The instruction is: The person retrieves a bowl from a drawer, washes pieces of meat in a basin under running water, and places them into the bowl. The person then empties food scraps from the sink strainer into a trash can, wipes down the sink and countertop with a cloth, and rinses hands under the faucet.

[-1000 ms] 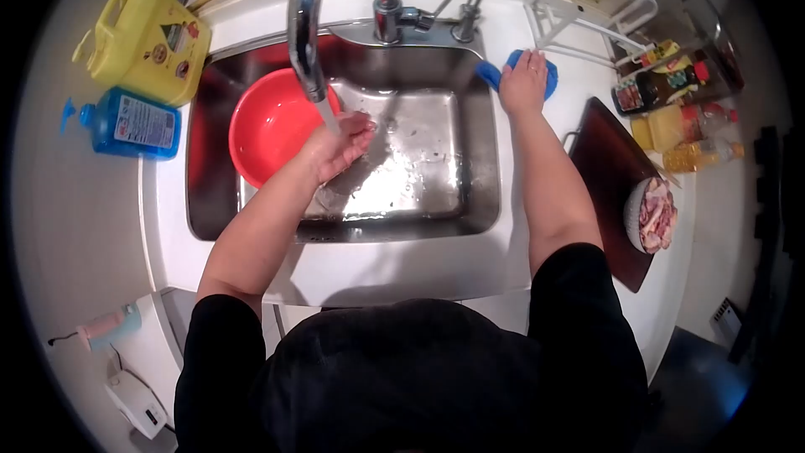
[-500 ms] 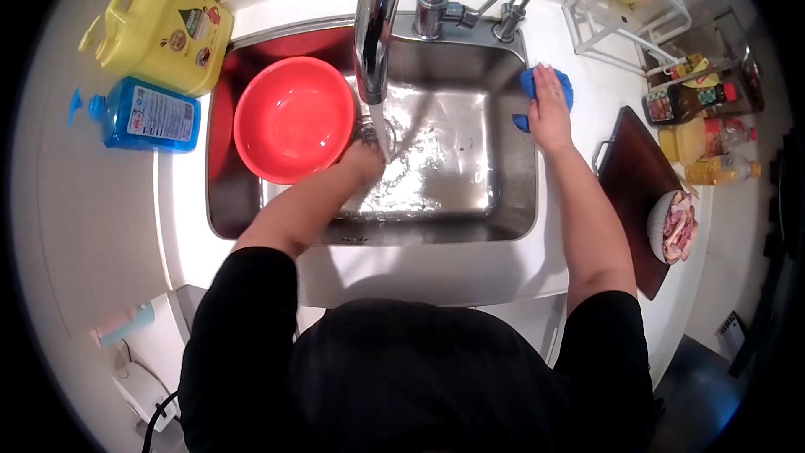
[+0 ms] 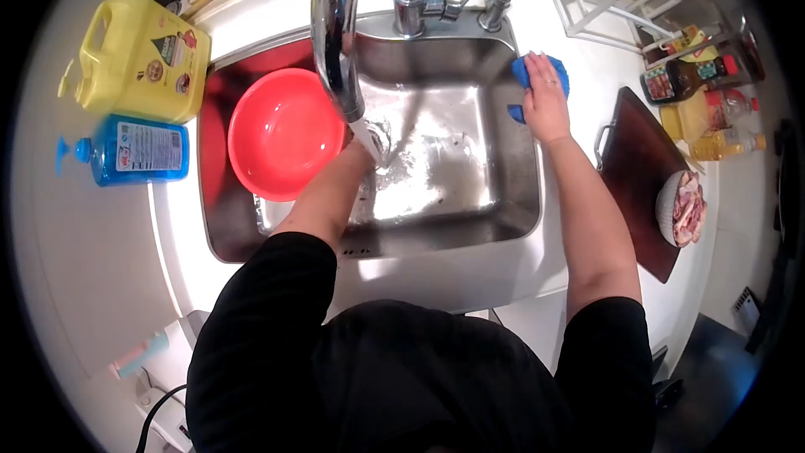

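Water runs from the chrome faucet (image 3: 337,50) into the steel sink (image 3: 470,231). Close under that stream is my left hand (image 3: 363,149), beside the red plastic bowl (image 3: 285,134) and near the drain. Its fingers are hidden by the spout and the water, so their closure and contents do not show. At the sink's right rim, my right hand (image 3: 548,105) presses on a blue cloth (image 3: 559,74), fingers together on top and thumb toward the sink. Blue material shows on both sides of this hand. The bowl stands in the sink's left part, and its visible inside holds nothing.
Left of the sink stand a yellow jug (image 3: 138,59) and a blue pump bottle (image 3: 138,149). On the right lie a dark cutting board (image 3: 641,172), a bowl of meat pieces (image 3: 688,210), several bottles (image 3: 725,144) and a white rack (image 3: 616,0).
The view has shifted slightly, moving the faucet and bowl left in the picture. My left forearm now reaches more steeply toward the drain. My right hand stays on the cloth at the rim.
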Motion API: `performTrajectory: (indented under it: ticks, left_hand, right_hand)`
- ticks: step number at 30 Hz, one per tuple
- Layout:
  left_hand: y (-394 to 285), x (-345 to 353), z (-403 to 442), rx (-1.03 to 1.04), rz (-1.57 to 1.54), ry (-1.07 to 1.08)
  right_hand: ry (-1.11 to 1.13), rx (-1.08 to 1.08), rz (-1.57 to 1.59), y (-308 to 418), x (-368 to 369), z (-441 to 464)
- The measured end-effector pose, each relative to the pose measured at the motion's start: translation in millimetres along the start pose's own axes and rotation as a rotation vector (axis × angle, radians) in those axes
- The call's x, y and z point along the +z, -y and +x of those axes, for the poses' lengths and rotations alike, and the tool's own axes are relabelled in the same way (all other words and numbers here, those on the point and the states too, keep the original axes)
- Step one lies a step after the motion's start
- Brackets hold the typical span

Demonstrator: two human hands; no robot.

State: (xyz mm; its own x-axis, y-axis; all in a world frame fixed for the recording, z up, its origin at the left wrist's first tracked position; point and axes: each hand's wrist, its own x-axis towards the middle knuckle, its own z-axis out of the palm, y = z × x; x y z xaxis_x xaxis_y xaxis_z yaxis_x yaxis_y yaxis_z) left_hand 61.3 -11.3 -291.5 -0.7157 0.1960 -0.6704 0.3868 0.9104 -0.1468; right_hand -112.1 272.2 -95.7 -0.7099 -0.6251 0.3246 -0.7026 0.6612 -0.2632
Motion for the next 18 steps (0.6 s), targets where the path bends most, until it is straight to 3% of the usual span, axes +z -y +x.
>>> performTrajectory:
  ticks: [4,9,13,14,17,18]
  left_hand:
    - [-2.3,-3.5,-1.2,-0.04,0.128,-0.067]
    - [-8.4,-43.3,-42.7,-0.052,0.172,0.013]
    - [-14.1,-46.2,-71.0,-0.107,-0.075,0.033]
    - [-10.7,-26.3,-73.5,0.015,0.028,-0.061]
    - [-27.8,-86.4,-135.5,-0.089,-0.299,-0.046]
    - [-28.2,-75.2,-137.9,-0.039,-0.308,-0.034]
  right_hand:
    - [-0.033,-0.008,-0.032,1.0,-0.5,0.4]
    - [-0.049,-0.008,-0.027,-0.4,-1.0,0.7]
    - [-0.067,-0.012,-0.019,-0.8,0.2,-2.8]
    - [-0.072,-0.018,-0.021,-1.6,0.5,-2.9]
    - [-0.091,-0.04,-0.019,-6.3,4.5,-3.1]
    - [-0.098,-0.044,-0.019,-7.0,5.0,-2.8]
